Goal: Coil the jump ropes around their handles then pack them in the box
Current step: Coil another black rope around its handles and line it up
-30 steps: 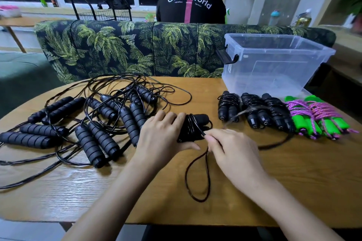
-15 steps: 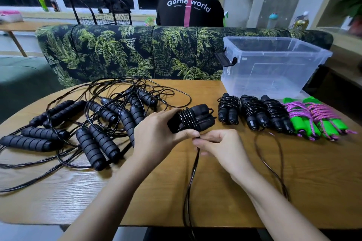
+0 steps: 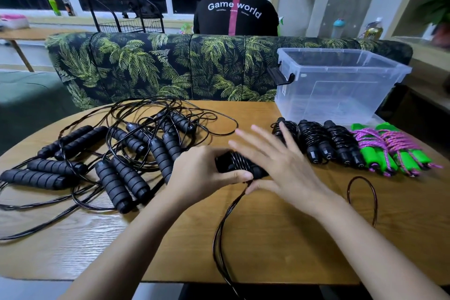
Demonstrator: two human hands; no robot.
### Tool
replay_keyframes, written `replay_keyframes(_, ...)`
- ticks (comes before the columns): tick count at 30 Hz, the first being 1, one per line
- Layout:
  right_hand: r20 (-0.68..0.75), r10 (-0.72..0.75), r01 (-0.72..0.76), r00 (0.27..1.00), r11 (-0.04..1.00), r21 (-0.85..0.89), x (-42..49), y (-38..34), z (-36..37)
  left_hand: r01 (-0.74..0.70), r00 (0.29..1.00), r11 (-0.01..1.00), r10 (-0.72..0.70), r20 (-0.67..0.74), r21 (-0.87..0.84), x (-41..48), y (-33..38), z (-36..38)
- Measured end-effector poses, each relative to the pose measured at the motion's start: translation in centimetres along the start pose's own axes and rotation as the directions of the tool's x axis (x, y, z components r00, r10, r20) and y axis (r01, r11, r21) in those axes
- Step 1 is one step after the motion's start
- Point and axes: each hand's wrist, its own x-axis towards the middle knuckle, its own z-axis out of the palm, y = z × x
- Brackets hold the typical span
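Observation:
My left hand grips a pair of black foam handles partly wound with black rope, just above the wooden table. My right hand hovers over the bundle's right end with fingers spread and straight. The loose rope tail runs from beside its thumb down past the table's near edge. A loop of the same rope lies to the right. Three coiled black ropes and two green-handled pink ropes lie in a row before the clear plastic box.
A tangle of uncoiled black ropes with foam handles covers the table's left half. A palm-print sofa back runs behind the table, and a person in a black shirt sits beyond it, facing away.
My right hand let its fingers open and swung up over the handles, carrying the rope round them. The bundle dropped lower toward the table in my left hand.

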Motion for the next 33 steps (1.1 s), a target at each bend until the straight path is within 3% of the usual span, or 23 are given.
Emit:
replay_keyframes(4, 0.067, -0.123, 0.116, 0.99, 0.987, 0.11, -0.5, 0.6, 0.4, 0.001, 0.996, 0.996, 0.006, 0.089, -0.084, 0.2, -0.3, 0.1)
replay_keyframes(6, 0.06, -0.094, 0.078, 0.994, 0.973, 0.217, -1.0, 0.6, 0.5, 0.024, 0.987, 0.989, 0.0, 0.16, -0.149, 0.6, -0.5, -0.1)
replay_keyframes(8, 0.054, 0.017, -0.037, 0.998, 0.919, 0.392, -1.6, 0.4, 0.4, 0.116, 0.982, 0.923, -0.051, 0.184, -0.368, 1.1, -0.7, -0.5)
replay_keyframes(10, 0.088, 0.205, -0.218, 0.975, 0.791, 0.572, -1.8, 0.3, 0.4, 0.31, 0.951, 0.668, -0.234, 0.204, -0.676, 1.7, -0.9, -0.9)
replay_keyframes(11, 0.091, 0.307, -0.291, 0.947, 0.707, 0.645, -1.7, 0.3, 0.3, 0.359, 0.921, 0.505, -0.327, 0.211, -0.785, 2.0, -1.1, -0.9)
replay_keyframes(12, 0.088, 0.404, -0.344, 0.91, 0.622, 0.703, -1.5, 0.4, 0.3, 0.376, 0.898, 0.411, -0.383, 0.217, -0.831, 2.2, -1.4, -0.5)
replay_keyframes(13, 0.091, 0.488, -0.384, 0.868, 0.544, 0.747, -1.3, 0.6, 0.2, 0.396, 0.891, 0.408, -0.388, 0.237, -0.822, 2.0, -1.2, 0.0)
replay_keyframes(15, 0.108, 0.592, -0.42, 0.798, 0.419, 0.805, -0.6, 0.8, 0.2, 0.423, 0.904, 0.505, -0.296, 0.309, -0.753, 0.9, -0.1, 1.6)
replay_keyframes(18, 0.145, 0.658, -0.423, 0.739, 0.286, 0.86, -0.2, 0.7, 0.7, 0.385, 0.908, 0.645, -0.136, 0.397, -0.66, -0.5, 1.8, 3.8)
replay_keyframes(21, 0.191, 0.701, -0.43, 0.687, 0.181, 0.885, -0.3, 0.7, 1.1, 0.162, 0.985, 0.86, -0.111, 0.131, -0.485, 0.6, 1.1, 4.6)
replay_keyframes(23, 0.25, 0.702, -0.425, 0.667, 0.082, 0.902, -0.6, 0.6, 1.1, 0.074, 0.995, 0.917, -0.093, -0.03, -0.392, 1.5, 0.6, 4.3)
replay_keyframes(25, 0.329, 0.68, -0.41, 0.655, -0.045, 0.911, -0.8, 0.3, 1.1, 0.068, 0.992, 0.925, -0.102, -0.072, -0.375, 2.2, 0.2, 4.3)
replay_keyframes(27, 0.396, 0.662, -0.39, 0.637, -0.166, 0.906, -0.7, -0.1, 1.2, 0.072, 0.995, 0.901, -0.092, -0.026, -0.427, 2.6, -0.1, 4.3)
replay_keyframes(30, 0.479, 0.622, -0.359, 0.619, -0.319, 0.877, -0.4, -0.2, 1.4, 0.075, 0.997, 0.731, -0.061, 0.045, -0.678, 3.0, -0.1, 4.8)
replay_keyframes(32, 0.505, 0.6, -0.379, 0.621, -0.334, 0.863, -0.4, -0.1, 1.6, 0.083, 0.995, 0.653, -0.094, 0.028, -0.753, 3.3, -0.3, 5.1)
replay_keyframes(33, 0.507, 0.597, -0.421, 0.622, -0.291, 0.859, -0.3, 0.0, 1.6, 0.088, 0.993, 0.632, -0.113, 0.021, -0.77, 3.5, -0.4, 5.3)
